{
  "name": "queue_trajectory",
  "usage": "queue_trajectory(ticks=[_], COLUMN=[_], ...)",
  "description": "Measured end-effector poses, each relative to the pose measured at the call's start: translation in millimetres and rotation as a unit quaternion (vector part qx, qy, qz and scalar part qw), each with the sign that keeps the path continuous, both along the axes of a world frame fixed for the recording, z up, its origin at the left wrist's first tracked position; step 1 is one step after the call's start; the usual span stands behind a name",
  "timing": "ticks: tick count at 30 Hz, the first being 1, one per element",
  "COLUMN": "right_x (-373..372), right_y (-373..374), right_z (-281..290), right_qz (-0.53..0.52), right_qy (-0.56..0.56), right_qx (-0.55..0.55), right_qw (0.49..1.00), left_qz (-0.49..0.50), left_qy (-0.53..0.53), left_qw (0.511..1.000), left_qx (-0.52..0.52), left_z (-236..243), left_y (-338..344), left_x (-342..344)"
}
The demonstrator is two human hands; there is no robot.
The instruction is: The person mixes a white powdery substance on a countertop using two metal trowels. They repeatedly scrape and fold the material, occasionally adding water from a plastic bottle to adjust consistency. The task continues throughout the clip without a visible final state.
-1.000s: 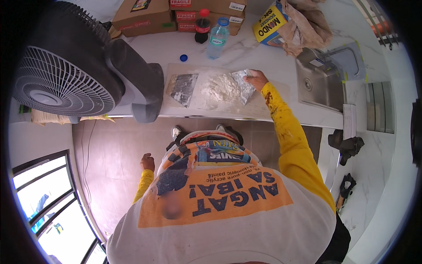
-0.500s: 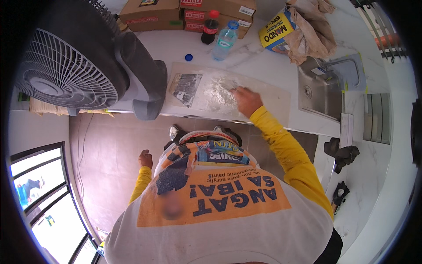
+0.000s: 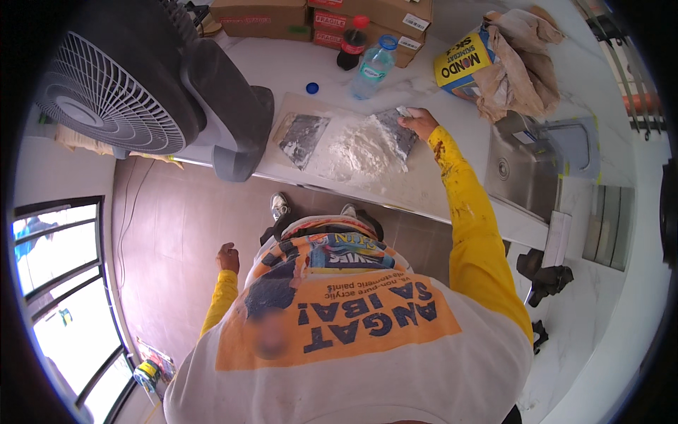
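My right hand (image 3: 421, 124) is closed on the upper right corner of a putty knife (image 3: 400, 137), a broad, flat grey blade dusted white. Its blade stands against the right side of a heap of white powder (image 3: 364, 152). The heap lies on a pale flat board (image 3: 429, 180) on the counter. A second flat grey blade (image 3: 304, 141), smeared with white, rests on the board's left part. Down by my side hangs my left hand (image 3: 227, 258), away from the counter, its fingers loosely bent and nothing visible in them.
A large grey fan (image 3: 120, 92) occupies the counter's left. Behind the board stand a water bottle (image 3: 374, 68), a dark soda bottle (image 3: 352, 44) and cardboard boxes (image 3: 268, 20); a blue cap (image 3: 312, 88) lies nearby. An opened paper bag (image 3: 519, 63) and a sink (image 3: 519, 169) are rightward.
My right hand has moved up and right from the powder, and the putty knife now shows in it. The powder is gathered into a thicker heap. My left hand stays low.
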State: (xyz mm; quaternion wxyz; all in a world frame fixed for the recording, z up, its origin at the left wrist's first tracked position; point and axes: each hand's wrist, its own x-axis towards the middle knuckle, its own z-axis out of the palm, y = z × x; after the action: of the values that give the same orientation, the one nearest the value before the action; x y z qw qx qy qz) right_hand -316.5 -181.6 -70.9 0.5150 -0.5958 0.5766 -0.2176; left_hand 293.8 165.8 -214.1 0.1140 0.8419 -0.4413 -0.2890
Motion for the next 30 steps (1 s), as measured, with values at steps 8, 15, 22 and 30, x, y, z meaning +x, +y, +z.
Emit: queue_trajectory(ticks=[8,15,22,30], right_x=[48,90,80,-4], right_y=[-36,96,138,132], right_z=[10,75,81,63], right_qz=[0.210,0.284,0.124,-0.171], right_qy=[0.105,0.341,0.316,0.172], right_qx=[-0.030,-0.351,-0.386,-0.206], right_qw=[0.972,0.825,0.858,0.948], left_qz=[0.038,0.055,-0.018,-0.045], left_qy=[0.018,0.027,0.001,0.041], left_qw=[0.999,0.998,1.000,0.998], left_qx=[0.003,0.016,0.006,0.008], left_z=[5,-20,-19,-24], left_y=[59,71,13,-49], left_x=[-25,-24,4,32])
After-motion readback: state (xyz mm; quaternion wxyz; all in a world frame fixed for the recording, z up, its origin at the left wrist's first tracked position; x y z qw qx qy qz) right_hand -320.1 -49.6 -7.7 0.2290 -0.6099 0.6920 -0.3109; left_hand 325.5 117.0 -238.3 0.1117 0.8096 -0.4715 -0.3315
